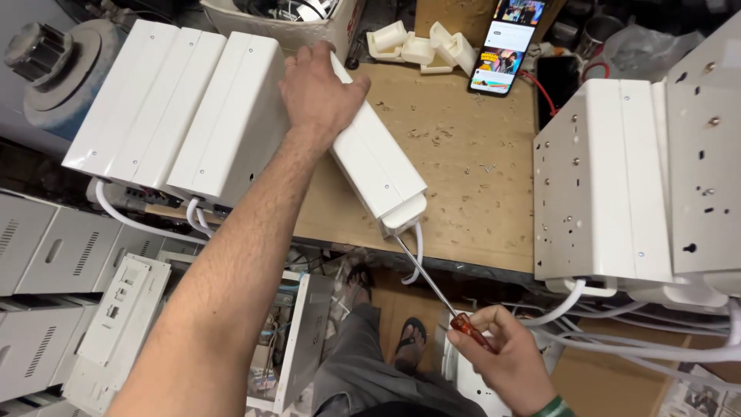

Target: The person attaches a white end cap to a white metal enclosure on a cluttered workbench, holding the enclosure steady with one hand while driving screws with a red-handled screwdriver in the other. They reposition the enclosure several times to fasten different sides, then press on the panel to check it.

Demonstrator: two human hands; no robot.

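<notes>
- A long white metal box (370,147) is laid slantwise on the wooden desk (471,177), with its lower end jutting past the desk's front edge.
- The left hand (318,91) is pressed flat on the upper part of this box, its grip spread open over the top face rather than closed around anything.
- A screwdriver (444,297) with a reddish-brown handle is held by the right hand (502,351), below the front edge of the desk; the grip is clamped around the handle.
- The thin shaft is angled up and to the left, and its tip is set against the lower end of the slanted box, beside a white cable (417,255) that hangs out of that end.
- Two more white boxes (177,108) are placed side by side at the desk's left edge, just beside the held box, with white cables drooping from their near ends.
- A stack of white perforated housings (617,177) is stood at the right edge of the desk.
- A phone (505,46) with a lit screen is propped at the back edge, next to small white plastic parts (421,46).
- Wood chips and a few small screws are scattered over the bare middle of the desk.
- Sandalled feet (409,340) are seen on the floor below.
</notes>
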